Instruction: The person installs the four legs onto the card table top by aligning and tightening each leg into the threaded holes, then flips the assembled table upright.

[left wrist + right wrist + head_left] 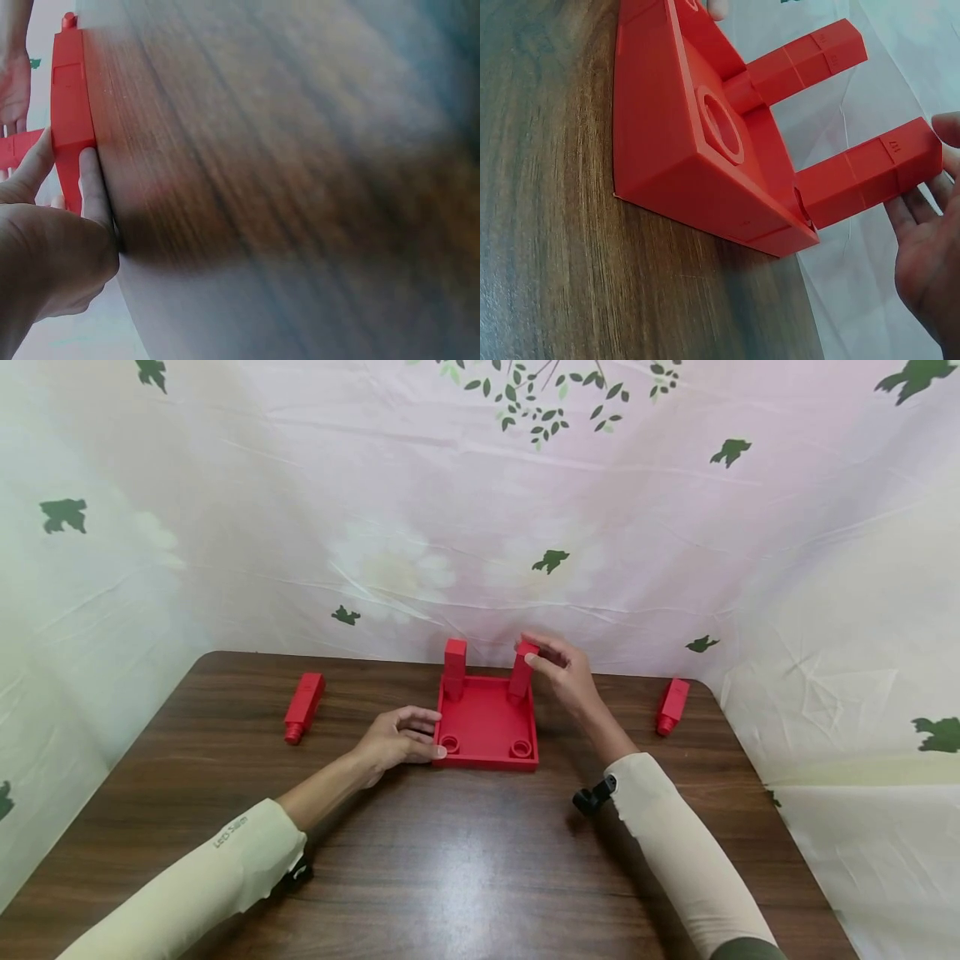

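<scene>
A square red tray [486,727] with raised edges lies on the table, two round sockets at its near corners. Red posts stand upright at both far corners, the left post [454,664] untouched. My right hand [566,677] grips the top of the right post [522,670] between thumb and fingers; the right wrist view shows this post [874,172] seated at its corner. At the tray's left side my left hand [393,739] holds the edge, thumb at the near-left corner. In the left wrist view the left hand [56,247] has thumb and fingers against the tray [71,97].
One loose red post [303,706] lies on the table to the left, another [672,706] to the right, each with its narrow round end toward the near side. A patterned cloth [465,527] hangs behind the wooden table [465,860] and at its sides.
</scene>
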Motion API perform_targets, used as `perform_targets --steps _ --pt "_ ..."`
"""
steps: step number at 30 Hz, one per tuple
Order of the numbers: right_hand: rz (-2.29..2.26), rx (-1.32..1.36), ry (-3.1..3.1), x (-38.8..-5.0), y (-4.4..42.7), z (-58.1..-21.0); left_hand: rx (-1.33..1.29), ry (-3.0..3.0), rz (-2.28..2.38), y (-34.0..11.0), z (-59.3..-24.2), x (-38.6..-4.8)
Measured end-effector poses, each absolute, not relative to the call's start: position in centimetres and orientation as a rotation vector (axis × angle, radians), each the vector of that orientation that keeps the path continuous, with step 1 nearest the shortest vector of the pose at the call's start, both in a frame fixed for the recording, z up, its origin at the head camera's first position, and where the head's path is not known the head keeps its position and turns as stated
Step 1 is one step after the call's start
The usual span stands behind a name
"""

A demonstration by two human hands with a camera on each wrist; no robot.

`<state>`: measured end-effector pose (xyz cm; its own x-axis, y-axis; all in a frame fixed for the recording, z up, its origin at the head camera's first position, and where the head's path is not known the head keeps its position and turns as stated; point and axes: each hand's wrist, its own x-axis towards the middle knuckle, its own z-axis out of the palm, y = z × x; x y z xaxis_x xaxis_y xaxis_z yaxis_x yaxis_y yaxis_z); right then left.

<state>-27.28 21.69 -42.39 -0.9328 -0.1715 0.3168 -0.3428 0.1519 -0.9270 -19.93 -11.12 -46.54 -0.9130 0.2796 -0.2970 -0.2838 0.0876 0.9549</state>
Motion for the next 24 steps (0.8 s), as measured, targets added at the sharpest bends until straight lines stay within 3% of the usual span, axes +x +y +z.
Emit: perform_targets --steps 15,24 --pt "1.742 0.288 -2.339 -28.0 20.8 -42.6 -0.006 1.966 1.884 -11.2 -46.6 -19.9" --pt "1.798 0.402 -2.371 -27.8 21.2 -42.3 -0.001 1.964 1.883 -11.1 -46.6 -19.9"
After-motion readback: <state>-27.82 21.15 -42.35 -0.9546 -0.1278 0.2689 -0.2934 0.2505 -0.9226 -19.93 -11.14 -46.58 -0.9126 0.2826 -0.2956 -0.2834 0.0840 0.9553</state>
